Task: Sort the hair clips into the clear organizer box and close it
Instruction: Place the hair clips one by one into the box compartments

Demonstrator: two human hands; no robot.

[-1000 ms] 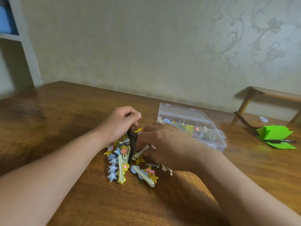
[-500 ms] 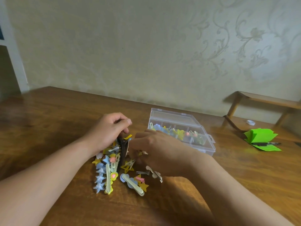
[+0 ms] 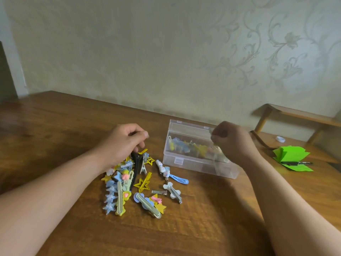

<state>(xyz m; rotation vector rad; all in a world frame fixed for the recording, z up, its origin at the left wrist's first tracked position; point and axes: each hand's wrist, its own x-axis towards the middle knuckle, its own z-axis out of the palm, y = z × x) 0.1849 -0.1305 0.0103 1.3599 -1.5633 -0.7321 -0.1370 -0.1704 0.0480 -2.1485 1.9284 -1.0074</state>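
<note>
Now the right hand (image 3: 230,141), pinching a blurred small clip (image 3: 219,148) above the organizer box (image 3: 193,164), should lower before releasing, while the curled left hand (image 3: 125,141) grips the black clip (image 3: 137,159).

No readable text, label, brand or number anywhere in view.

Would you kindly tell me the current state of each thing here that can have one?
clear organizer box: lid open, partly filled.
hair clip pile: loose on the table, unsorted.
left hand: grips the black clip in the pile.
right hand: above the box, apparently pinching a pale clip.
</note>
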